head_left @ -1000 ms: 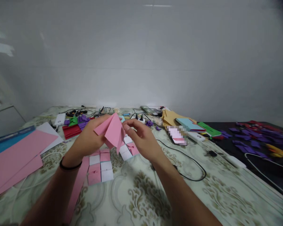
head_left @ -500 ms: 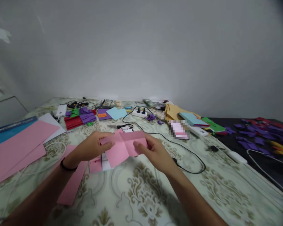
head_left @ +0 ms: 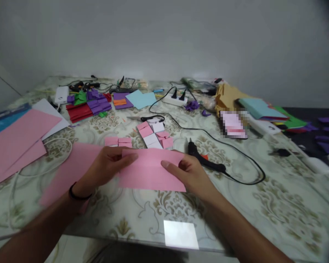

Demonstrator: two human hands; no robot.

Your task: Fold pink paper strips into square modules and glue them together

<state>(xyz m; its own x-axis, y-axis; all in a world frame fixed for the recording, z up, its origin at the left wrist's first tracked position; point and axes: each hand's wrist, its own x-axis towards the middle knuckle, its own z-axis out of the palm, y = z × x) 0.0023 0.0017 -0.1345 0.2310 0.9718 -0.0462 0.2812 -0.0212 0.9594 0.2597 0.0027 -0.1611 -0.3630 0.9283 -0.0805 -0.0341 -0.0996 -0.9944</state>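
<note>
Between my two hands a sheet of pink paper [head_left: 152, 175] is held spread out above the table, a faint crease running across it. My left hand [head_left: 113, 162] pinches its left edge, thumb on top. At the right edge my right hand [head_left: 188, 170] grips it the same way. Just beyond the sheet lie folded pink and white paper pieces [head_left: 155, 135], and more pink pieces [head_left: 117, 140] stick out past my left hand. A black glue gun [head_left: 205, 157] rests to the right of my right hand. Under my left forearm is a larger pink sheet [head_left: 71, 171].
Scissors [head_left: 153, 118] and a white power strip [head_left: 175, 99] with black cords lie farther back. Folded red strips [head_left: 79, 112] and purple strips [head_left: 98, 106] sit back left. Large pink sheets [head_left: 24, 135] cover the left side. A pixelated phone-like item [head_left: 234, 125] lies right.
The pink paper, earlier bent along crossing creases, is now opened flatter and tilted toward me. My view has dipped, bringing the table's front edge, the glue gun and the folded pieces into sight.
</note>
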